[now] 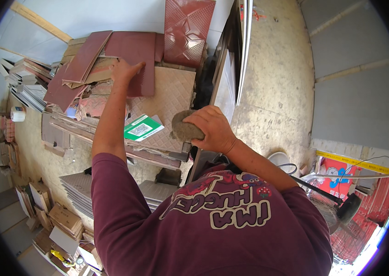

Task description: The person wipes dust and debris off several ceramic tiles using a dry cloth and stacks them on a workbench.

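My left hand (124, 72) reaches out over a pile of dark red tiles. Its thumb sticks out to the right across a flat red tile (141, 85), and the other fingers lie by the tile's left edge, partly hidden. Beside that hand are torn brown cardboard (100, 71) and a second red tile (88, 55), lying aslant. In my right hand (215, 129) is a rounded, grey-brown lump like a dirty sponge (186, 125), held above the right edge of a beige patterned tile (176, 87). A green and white card with a square code (143, 128) rests on the beige tile.
An embossed red panel (188, 32) leans on the wall behind. Upright boards (226, 78) stand right of the pile. Stacked tiles (77, 191) and cardboard boxes (65, 220) lie on the floor at left. A wire-caged fan (325, 209) is at lower right.
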A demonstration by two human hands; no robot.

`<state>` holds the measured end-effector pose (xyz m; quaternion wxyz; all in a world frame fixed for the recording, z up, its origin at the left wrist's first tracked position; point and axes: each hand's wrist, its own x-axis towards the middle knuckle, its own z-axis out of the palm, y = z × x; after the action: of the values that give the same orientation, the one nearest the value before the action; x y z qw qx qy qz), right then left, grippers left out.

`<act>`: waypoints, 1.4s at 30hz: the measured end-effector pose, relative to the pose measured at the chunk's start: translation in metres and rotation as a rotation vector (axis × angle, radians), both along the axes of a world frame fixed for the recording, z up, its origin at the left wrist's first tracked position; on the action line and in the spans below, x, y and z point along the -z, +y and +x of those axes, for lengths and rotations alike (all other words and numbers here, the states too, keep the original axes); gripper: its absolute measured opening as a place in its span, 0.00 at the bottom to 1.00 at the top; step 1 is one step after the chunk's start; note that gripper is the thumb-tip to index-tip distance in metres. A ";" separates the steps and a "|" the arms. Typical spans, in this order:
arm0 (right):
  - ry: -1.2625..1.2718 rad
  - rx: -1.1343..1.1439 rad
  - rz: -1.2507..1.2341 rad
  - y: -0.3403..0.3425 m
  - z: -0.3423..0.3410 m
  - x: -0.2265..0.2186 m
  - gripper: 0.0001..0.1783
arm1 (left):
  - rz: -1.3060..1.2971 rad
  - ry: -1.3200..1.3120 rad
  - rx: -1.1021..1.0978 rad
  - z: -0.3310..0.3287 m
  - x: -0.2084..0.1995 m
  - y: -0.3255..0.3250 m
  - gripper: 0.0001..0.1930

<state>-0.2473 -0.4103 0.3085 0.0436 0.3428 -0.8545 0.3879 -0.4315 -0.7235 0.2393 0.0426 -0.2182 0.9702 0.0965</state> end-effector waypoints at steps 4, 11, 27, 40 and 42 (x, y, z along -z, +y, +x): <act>-0.022 -0.004 -0.010 0.000 0.001 0.002 0.30 | 0.004 -0.018 0.006 0.002 -0.001 0.002 0.55; 0.024 0.004 -0.001 0.000 0.000 0.001 0.27 | -0.081 -0.023 0.130 0.028 -0.003 0.027 0.63; 0.010 0.000 0.001 0.001 0.000 0.000 0.28 | -0.030 -0.058 0.138 0.027 0.008 0.021 0.62; 0.005 0.007 -0.005 0.001 0.001 0.000 0.29 | -0.033 -0.068 0.174 0.028 0.006 0.023 0.61; 0.001 0.001 -0.016 0.001 0.000 0.000 0.30 | -0.044 -0.068 0.191 0.028 0.006 0.021 0.61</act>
<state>-0.2470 -0.4097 0.3080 0.0467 0.3421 -0.8515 0.3946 -0.4031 -0.7026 0.2331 0.0797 -0.1289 0.9864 0.0631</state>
